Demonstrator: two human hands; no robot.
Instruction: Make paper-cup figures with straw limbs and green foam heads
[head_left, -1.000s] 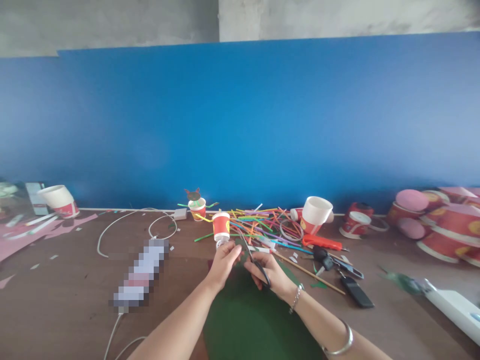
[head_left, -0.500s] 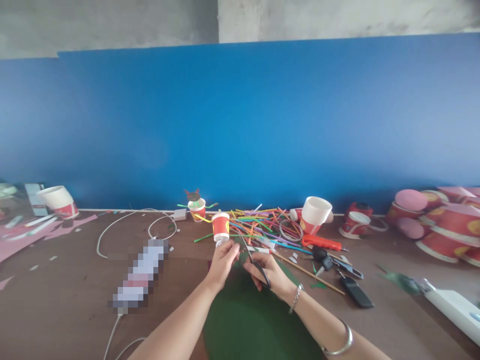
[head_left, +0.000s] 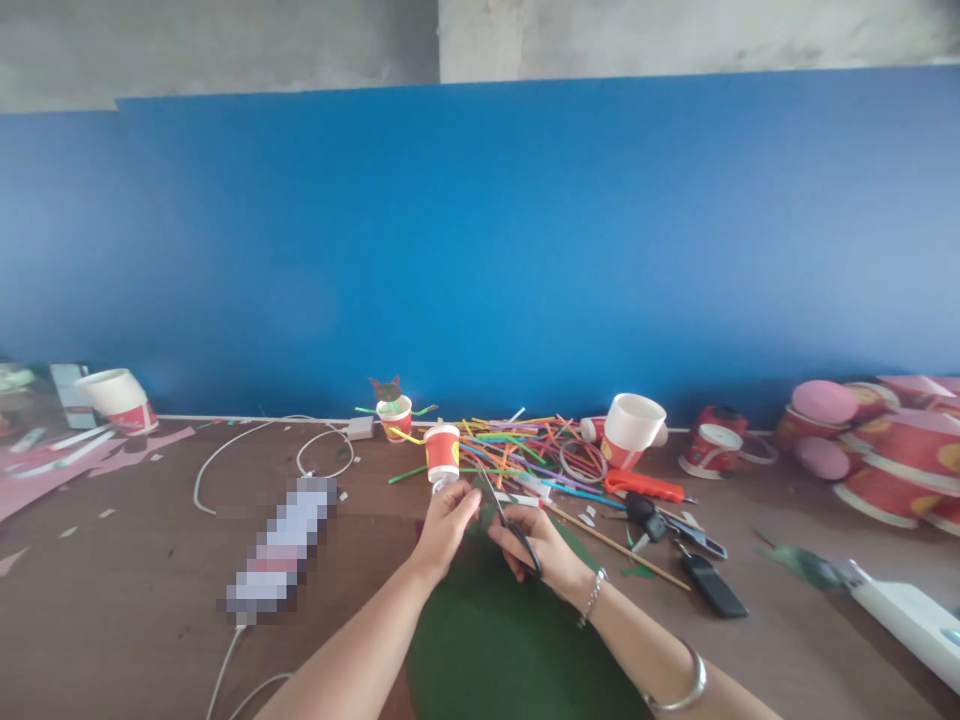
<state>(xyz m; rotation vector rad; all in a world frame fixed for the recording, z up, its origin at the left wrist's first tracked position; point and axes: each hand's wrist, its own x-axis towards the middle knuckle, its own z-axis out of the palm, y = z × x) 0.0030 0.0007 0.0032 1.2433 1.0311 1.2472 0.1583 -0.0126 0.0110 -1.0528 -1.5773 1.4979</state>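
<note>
My right hand (head_left: 541, 550) is closed around the dark handles of a pair of scissors (head_left: 492, 490); the blades point up and toward the left. With thumb and fingers pinched, my left hand (head_left: 448, 520) grips a dark green paper piece (head_left: 487, 497) beside the blades. I cannot tell whether that piece is separate from the large green sheet (head_left: 517, 640) lying below both hands. Just beyond my left hand stands an upside-down red and white paper cup (head_left: 442, 452) with a yellow strip sticking out at its left.
Colourful pipe cleaners (head_left: 517, 450) lie heaped behind my hands. To the right are an orange utility knife (head_left: 645, 486), keys (head_left: 646, 515), a wooden stick (head_left: 615, 545) and a white glue gun (head_left: 904, 615). A blurred-out phone (head_left: 281, 550) with a white cable lies left.
Almost nothing differs. The scissors and the green paper between my hands have shifted very slightly; both hands keep their grip in nearly the same place.
</note>
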